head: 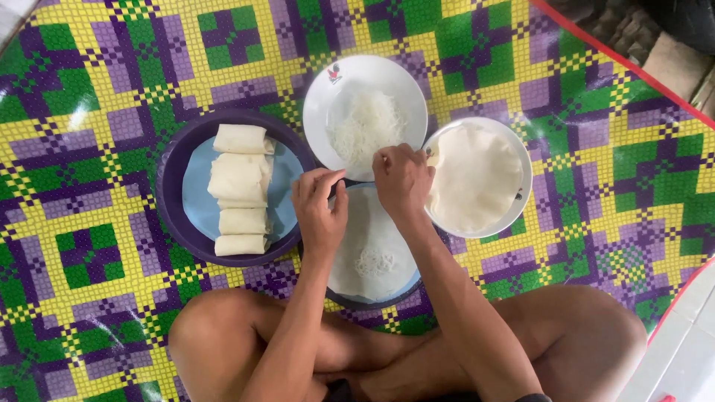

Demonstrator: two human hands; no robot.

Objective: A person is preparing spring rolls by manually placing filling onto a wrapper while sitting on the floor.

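My left hand (319, 205) and my right hand (402, 179) hover side by side over the far edge of a thin white wrapper (376, 238) spread on a dark plate (372, 301) in front of my crossed legs. A small heap of white noodles (375, 262) lies on the wrapper. Both hands have their fingers curled at the wrapper's top edge; whether they pinch it I cannot tell. Just beyond my hands is a white bowl (339, 89) of white noodles (366, 126).
A purple plate (175, 160) at the left holds several finished white rolls (240, 190). A white plate (521, 160) at the right carries a stack of round wrappers (477, 179). Everything rests on a yellow, green and purple checked mat (97, 119). A red mat edge (618, 63) runs along the right.
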